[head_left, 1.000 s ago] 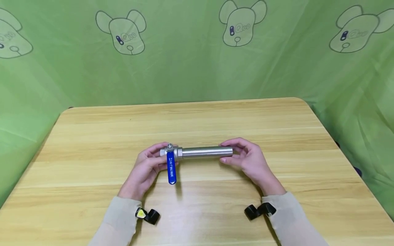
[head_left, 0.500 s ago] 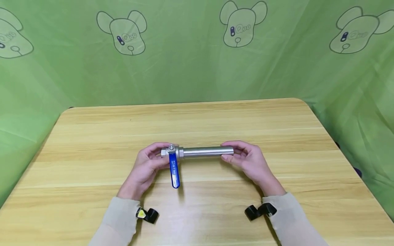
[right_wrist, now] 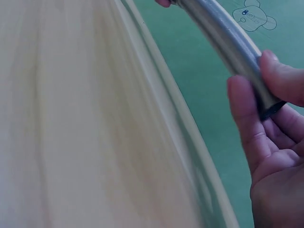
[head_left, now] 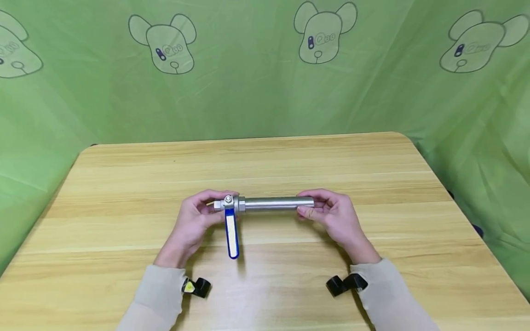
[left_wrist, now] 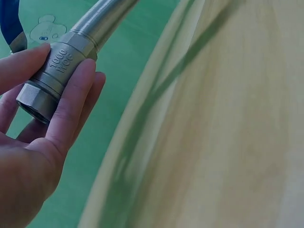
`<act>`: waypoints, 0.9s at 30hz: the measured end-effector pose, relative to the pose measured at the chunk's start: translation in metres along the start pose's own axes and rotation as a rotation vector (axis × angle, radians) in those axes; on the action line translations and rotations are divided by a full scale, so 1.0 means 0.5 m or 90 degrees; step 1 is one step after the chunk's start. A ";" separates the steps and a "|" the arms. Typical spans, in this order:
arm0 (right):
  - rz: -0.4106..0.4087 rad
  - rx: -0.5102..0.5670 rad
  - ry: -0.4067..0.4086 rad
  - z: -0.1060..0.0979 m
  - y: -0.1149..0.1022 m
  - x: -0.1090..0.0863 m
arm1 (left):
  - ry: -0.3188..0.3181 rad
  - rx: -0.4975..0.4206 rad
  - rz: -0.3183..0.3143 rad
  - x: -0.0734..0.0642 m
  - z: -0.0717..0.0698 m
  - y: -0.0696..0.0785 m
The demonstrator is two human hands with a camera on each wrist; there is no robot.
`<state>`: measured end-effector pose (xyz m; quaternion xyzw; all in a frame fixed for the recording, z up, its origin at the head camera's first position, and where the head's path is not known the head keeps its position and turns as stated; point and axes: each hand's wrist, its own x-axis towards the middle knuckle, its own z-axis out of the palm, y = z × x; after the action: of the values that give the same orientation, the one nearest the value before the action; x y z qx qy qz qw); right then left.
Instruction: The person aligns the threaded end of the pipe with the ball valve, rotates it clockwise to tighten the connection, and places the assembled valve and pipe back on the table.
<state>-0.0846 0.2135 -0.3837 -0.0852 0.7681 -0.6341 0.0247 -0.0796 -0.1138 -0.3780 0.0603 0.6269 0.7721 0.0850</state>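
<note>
A steel ball valve with a blue lever handle is joined to a straight steel pipe, held level above the table. My left hand grips the valve body, thumb on the near side and fingers on the far side. The lever hangs toward me, its face catching bright glare. At the pipe's right end, my right hand pinches the pipe between thumb and fingers. In the left wrist view, "1000 WOG" is raised on the valve body, and its hexagonal end is hollow.
A wood-grain table lies under both hands, with rounded far corners. Green cloth with printed bear heads surrounds it at the back and sides. Black camera mounts sit on both sleeved wrists.
The valve has rolled slightly in my hands, so the lever reaches farther toward me and shows its top face with glare. Both hands keep their hold with only small shifts.
</note>
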 end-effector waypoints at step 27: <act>0.028 -0.240 0.115 0.001 0.029 0.031 | 0.075 0.147 -0.040 0.043 0.013 -0.020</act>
<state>-0.1010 0.2131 -0.3971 -0.0143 0.8738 -0.4839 -0.0469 -0.0991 -0.1012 -0.3866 0.0045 0.7171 0.6939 0.0649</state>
